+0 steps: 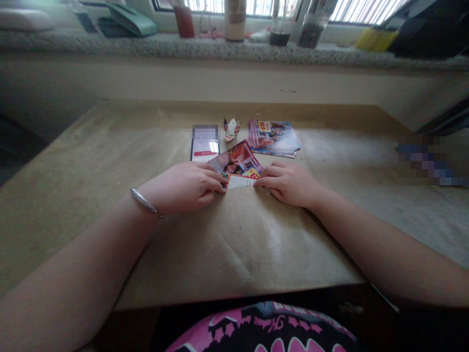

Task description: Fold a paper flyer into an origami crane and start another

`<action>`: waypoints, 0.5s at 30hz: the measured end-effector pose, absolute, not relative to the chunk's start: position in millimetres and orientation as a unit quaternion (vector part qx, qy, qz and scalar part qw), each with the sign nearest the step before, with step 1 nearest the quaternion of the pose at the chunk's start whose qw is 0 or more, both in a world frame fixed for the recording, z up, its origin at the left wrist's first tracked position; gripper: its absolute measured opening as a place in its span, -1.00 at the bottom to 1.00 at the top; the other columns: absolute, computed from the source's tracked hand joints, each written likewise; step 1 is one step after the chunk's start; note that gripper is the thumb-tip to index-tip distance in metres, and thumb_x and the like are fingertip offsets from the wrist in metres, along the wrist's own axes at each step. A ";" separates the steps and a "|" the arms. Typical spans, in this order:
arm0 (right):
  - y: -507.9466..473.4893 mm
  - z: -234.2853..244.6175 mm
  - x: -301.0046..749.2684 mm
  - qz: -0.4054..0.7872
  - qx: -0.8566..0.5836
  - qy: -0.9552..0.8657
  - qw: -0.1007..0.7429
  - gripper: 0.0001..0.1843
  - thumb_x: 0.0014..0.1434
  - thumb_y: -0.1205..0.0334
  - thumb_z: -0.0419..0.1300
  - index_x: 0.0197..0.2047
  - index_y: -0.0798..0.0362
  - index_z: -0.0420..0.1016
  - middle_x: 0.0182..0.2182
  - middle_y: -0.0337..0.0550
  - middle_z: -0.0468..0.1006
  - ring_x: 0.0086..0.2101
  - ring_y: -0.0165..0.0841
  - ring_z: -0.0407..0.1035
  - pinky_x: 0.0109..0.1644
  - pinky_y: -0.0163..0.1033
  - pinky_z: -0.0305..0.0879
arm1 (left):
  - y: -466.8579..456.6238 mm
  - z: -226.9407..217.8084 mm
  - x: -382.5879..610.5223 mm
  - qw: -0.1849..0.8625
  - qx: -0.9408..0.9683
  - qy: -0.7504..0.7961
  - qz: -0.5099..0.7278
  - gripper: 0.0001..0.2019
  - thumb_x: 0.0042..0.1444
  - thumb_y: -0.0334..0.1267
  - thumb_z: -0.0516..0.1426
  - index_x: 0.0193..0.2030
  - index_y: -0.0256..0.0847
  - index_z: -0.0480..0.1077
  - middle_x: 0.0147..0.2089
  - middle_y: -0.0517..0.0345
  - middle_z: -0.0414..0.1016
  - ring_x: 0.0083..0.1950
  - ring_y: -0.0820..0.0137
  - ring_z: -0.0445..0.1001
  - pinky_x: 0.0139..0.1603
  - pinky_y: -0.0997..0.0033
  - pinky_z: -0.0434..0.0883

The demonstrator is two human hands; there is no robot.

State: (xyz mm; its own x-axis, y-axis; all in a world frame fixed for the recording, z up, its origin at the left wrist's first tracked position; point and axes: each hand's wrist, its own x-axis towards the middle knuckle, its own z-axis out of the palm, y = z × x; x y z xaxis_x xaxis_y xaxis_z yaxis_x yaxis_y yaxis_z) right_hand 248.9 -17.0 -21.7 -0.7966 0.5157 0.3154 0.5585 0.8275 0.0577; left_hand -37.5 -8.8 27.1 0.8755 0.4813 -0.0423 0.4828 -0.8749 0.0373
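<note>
A colourful printed flyer (236, 159) lies turned at an angle on the table in front of me. Along its near edge a strip is folded over, showing a whitish flap (240, 182). My left hand (186, 188) grips the flyer's left end, with fingertips pressed on the fold. At the right end, my right hand (289, 183) pinches the same fold, fingers closed together. Both thumbs are partly hidden. Just beyond stands a small folded paper piece (231, 130) with upright points. To its right rests a stack of similar flyers (274, 135).
A phone (205, 144) with a lit screen lies behind my left hand. The table (234, 254) has a tan cover with a crease. Bottles and jars, one a red container (183, 20), line the granite windowsill (205, 50). A blurred dark strip (432, 164) is at right.
</note>
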 end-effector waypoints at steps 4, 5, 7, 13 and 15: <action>-17.0 -21.9 249.1 -0.077 -0.289 -0.943 0.144 -0.66 0.18 0.38 0.04 -0.06 0.00 0.56 -0.21 -0.08 0.55 -0.26 -0.29 0.29 -0.24 -0.23 0.18 | -6.8 29.0 -41.1 0.014 0.970 0.242 -0.013 -0.69 0.17 -0.31 0.00 -0.16 -0.04 0.56 -0.03 0.29 0.58 0.07 0.36 0.43 0.20 0.34 0.29; -17.0 -21.9 249.1 -0.076 -0.289 -0.943 0.143 -0.66 0.18 0.38 0.04 -0.07 0.00 0.56 -0.21 -0.09 0.55 -0.26 -0.29 0.29 -0.24 -0.23 0.18 | -6.6 29.7 -41.7 0.011 0.970 0.244 -0.016 -0.70 0.17 -0.30 0.00 -0.18 -0.04 0.57 -0.06 0.29 0.59 0.06 0.36 0.43 0.19 0.34 0.29; -17.0 -21.9 249.1 -0.075 -0.287 -0.944 0.144 -0.66 0.19 0.39 0.04 -0.07 0.01 0.56 -0.22 -0.09 0.55 -0.27 -0.30 0.29 -0.23 -0.23 0.18 | -6.8 30.9 -42.5 0.005 0.969 0.245 -0.024 -0.70 0.17 -0.31 0.01 -0.19 -0.03 0.57 -0.08 0.30 0.59 0.05 0.36 0.43 0.18 0.34 0.29; -16.7 -22.4 249.6 -0.068 -0.282 -0.944 0.156 -0.66 0.20 0.38 0.03 -0.06 0.01 0.56 -0.22 -0.09 0.55 -0.27 -0.30 0.29 -0.24 -0.23 0.19 | -9.6 31.9 -45.9 0.006 0.968 0.246 -0.041 -0.71 0.14 -0.32 0.02 -0.22 -0.01 0.57 -0.11 0.31 0.60 0.00 0.36 0.44 0.12 0.36 0.31; -16.9 -22.5 249.5 -0.064 -0.283 -0.944 0.159 -0.66 0.19 0.38 0.03 -0.07 0.01 0.56 -0.22 -0.09 0.55 -0.27 -0.30 0.29 -0.23 -0.22 0.20 | -10.2 30.9 -46.9 0.013 0.967 0.255 -0.021 -0.74 0.12 -0.31 0.03 -0.26 -0.02 0.57 -0.13 0.30 0.60 -0.05 0.36 0.46 0.06 0.38 0.34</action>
